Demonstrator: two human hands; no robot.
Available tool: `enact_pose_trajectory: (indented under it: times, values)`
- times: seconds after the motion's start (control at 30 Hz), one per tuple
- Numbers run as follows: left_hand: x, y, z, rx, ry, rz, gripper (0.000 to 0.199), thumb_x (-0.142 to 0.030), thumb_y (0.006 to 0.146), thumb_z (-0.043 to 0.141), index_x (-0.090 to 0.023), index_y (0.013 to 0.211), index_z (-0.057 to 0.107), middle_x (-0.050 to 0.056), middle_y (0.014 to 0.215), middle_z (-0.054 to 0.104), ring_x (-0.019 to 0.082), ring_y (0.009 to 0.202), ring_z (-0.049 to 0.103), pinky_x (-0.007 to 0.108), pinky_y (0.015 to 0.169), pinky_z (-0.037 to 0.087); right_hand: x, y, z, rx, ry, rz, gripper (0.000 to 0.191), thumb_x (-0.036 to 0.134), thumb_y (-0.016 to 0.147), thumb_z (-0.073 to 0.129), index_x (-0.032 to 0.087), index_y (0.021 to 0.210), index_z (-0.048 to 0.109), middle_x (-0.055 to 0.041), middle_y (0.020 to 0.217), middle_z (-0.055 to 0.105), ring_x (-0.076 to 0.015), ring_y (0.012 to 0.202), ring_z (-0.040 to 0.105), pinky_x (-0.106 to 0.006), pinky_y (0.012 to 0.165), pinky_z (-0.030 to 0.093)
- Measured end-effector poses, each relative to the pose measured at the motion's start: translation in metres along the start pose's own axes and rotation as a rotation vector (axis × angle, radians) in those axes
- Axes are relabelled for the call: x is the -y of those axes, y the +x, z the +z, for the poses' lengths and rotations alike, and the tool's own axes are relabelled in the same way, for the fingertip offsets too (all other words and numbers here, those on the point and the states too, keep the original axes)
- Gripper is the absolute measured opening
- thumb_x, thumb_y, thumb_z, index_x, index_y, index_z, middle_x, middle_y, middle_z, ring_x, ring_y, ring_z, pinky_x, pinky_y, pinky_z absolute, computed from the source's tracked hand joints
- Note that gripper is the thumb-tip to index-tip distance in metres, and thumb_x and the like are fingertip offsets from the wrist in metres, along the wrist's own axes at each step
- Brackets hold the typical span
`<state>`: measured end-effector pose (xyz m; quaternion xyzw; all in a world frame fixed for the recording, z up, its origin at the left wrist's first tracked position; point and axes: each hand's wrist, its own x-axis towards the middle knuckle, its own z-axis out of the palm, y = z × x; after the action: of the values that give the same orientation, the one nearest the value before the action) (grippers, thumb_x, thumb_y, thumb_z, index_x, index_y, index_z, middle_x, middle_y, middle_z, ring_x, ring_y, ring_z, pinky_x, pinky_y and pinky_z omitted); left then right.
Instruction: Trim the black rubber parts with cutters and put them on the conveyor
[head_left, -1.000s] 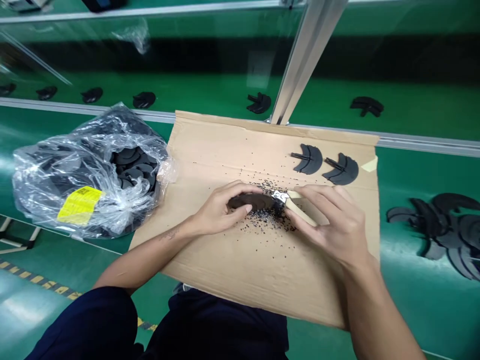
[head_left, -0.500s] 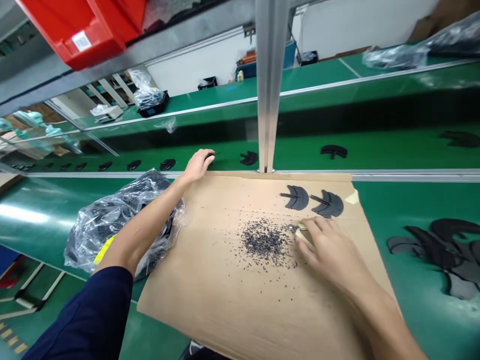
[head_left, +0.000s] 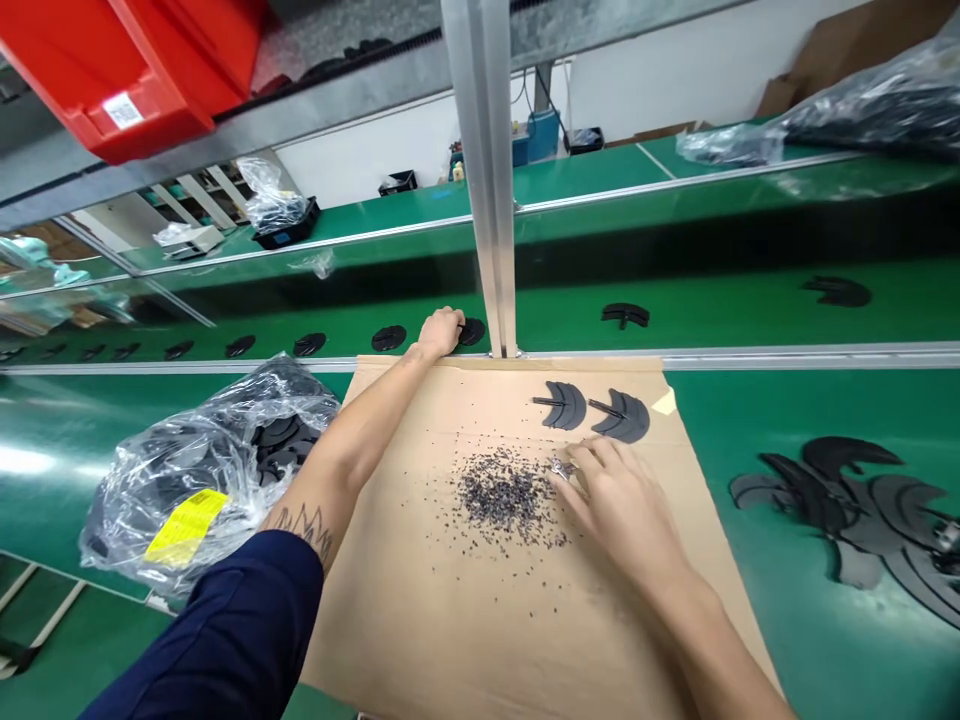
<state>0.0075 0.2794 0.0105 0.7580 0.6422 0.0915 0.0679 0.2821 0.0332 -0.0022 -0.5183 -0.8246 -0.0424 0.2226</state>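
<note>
My left hand (head_left: 441, 332) reaches over the far edge of the cardboard to the green belt. Its fingers are closed on a black curved part (head_left: 472, 332) lying there; the fingertips are partly hidden. On the right, my right hand (head_left: 619, 500) curls around small metal nippers (head_left: 561, 468); their jaws point at a pile of tiny black scraps (head_left: 506, 495). Just beyond that hand lie two dark grey crescent parts, a left one (head_left: 566, 405) and a right one (head_left: 624, 416), each with a thin stem pointing left.
The brown cardboard sheet (head_left: 420, 620) covers the bench before me. A clear plastic bag (head_left: 187, 450) of black parts lies left, a heap of dark crescents (head_left: 847, 500) right. A metal post (head_left: 487, 200) rises behind the cardboard. A red bin (head_left: 142, 80) hangs upper left.
My left hand has moved right along the belt to another black part. A black part now lies on the belt where the hand was. My right hand stays beside the scraps; the view has shifted.
</note>
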Motion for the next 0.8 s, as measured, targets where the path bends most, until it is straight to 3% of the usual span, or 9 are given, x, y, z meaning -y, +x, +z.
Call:
enact_pose_trajectory:
  times: [0.1, 0.2, 0.37, 0.43, 0.5, 0.57, 0.63, 0.73, 0.8]
  values:
    - [-0.004, -0.014, -0.013, -0.065, -0.015, 0.013, 0.019, -0.019, 0.100, 0.053, -0.013, 0.112, 0.066, 0.014, 0.118, 0.065, 0.027, 0.115, 0.064, 0.043, 0.100, 0.052, 0.009, 0.003, 0.000, -0.060, 0.041, -0.015, 0.026, 0.031, 0.101, 0.049, 0.014, 0.100, 0.070, -0.0142, 0.097, 0.071, -0.0291, 0.094, 0.064, -0.042, 0.077, 0.055]
    - [-0.001, -0.047, -0.037, -0.123, -0.049, 0.091, 0.023, -0.012, 0.098, 0.044, -0.012, 0.109, 0.064, 0.017, 0.113, 0.066, 0.028, 0.113, 0.063, 0.043, 0.100, 0.050, 0.018, 0.006, 0.000, -0.138, 0.096, -0.054, 0.025, 0.028, 0.100, 0.051, 0.014, 0.110, 0.068, -0.0160, 0.105, 0.070, -0.0293, 0.099, 0.066, -0.043, 0.080, 0.058]
    - [-0.015, -0.157, -0.055, -0.026, -0.135, 0.330, 0.013, -0.023, 0.098, 0.052, -0.020, 0.102, 0.064, 0.005, 0.102, 0.070, 0.020, 0.098, 0.067, 0.034, 0.093, 0.055, 0.038, 0.011, 0.001, -0.204, 0.228, -0.195, 0.049, 0.031, 0.098, 0.057, 0.013, 0.144, 0.051, -0.0244, 0.137, 0.060, -0.0358, 0.123, 0.062, -0.049, 0.091, 0.059]
    - [-0.027, -0.204, -0.049, 0.098, -0.274, 0.632, 0.013, -0.024, 0.099, 0.051, -0.022, 0.104, 0.063, 0.007, 0.101, 0.071, 0.019, 0.097, 0.069, 0.032, 0.091, 0.058, 0.046, 0.011, 0.004, -0.181, 0.321, -0.310, 0.051, 0.029, 0.098, 0.056, 0.014, 0.147, 0.049, -0.0232, 0.137, 0.061, -0.0344, 0.122, 0.064, -0.046, 0.090, 0.059]
    - [-0.034, -0.238, -0.042, 0.161, -0.296, 0.677, 0.009, -0.024, 0.098, 0.057, -0.027, 0.103, 0.063, 0.004, 0.098, 0.072, 0.016, 0.094, 0.071, 0.026, 0.088, 0.060, 0.052, 0.010, 0.008, -0.133, 0.451, -0.424, 0.045, 0.021, 0.099, 0.053, 0.020, 0.144, 0.054, -0.0148, 0.122, 0.072, -0.0269, 0.105, 0.072, -0.038, 0.084, 0.061]
    - [-0.025, -0.256, -0.042, 0.195, -0.249, 0.578, 0.011, -0.025, 0.096, 0.062, -0.031, 0.105, 0.065, 0.001, 0.101, 0.074, 0.014, 0.095, 0.072, 0.022, 0.088, 0.060, 0.056, 0.008, 0.013, -0.105, 0.552, -0.470, 0.037, 0.017, 0.099, 0.053, 0.023, 0.134, 0.061, -0.0077, 0.107, 0.077, -0.0219, 0.090, 0.075, -0.033, 0.078, 0.061]
    - [0.004, -0.260, -0.052, 0.207, -0.153, 0.394, 0.012, -0.028, 0.098, 0.058, -0.031, 0.107, 0.067, 0.000, 0.107, 0.075, 0.016, 0.101, 0.072, 0.025, 0.093, 0.059, 0.057, 0.006, 0.017, -0.128, 0.574, -0.447, 0.028, 0.019, 0.099, 0.055, 0.021, 0.124, 0.067, -0.0074, 0.102, 0.079, -0.0227, 0.085, 0.076, -0.034, 0.077, 0.061]
    - [0.072, -0.250, -0.077, 0.166, 0.025, 0.057, 0.028, -0.029, 0.104, 0.044, -0.018, 0.097, 0.069, 0.010, 0.099, 0.073, 0.025, 0.101, 0.072, 0.039, 0.095, 0.058, 0.055, 0.007, 0.022, -0.178, 0.526, -0.401, 0.024, 0.024, 0.100, 0.055, 0.017, 0.117, 0.069, -0.0105, 0.102, 0.079, -0.0252, 0.085, 0.077, -0.037, 0.079, 0.063]
    - [0.117, -0.242, -0.091, 0.157, 0.130, -0.142, 0.026, -0.029, 0.103, 0.049, -0.013, 0.100, 0.069, 0.013, 0.102, 0.072, 0.026, 0.102, 0.071, 0.043, 0.095, 0.057, 0.054, 0.008, 0.023, -0.188, 0.512, -0.378, 0.024, 0.025, 0.100, 0.054, 0.017, 0.117, 0.069, -0.0107, 0.102, 0.079, -0.0253, 0.083, 0.077, -0.038, 0.078, 0.063]
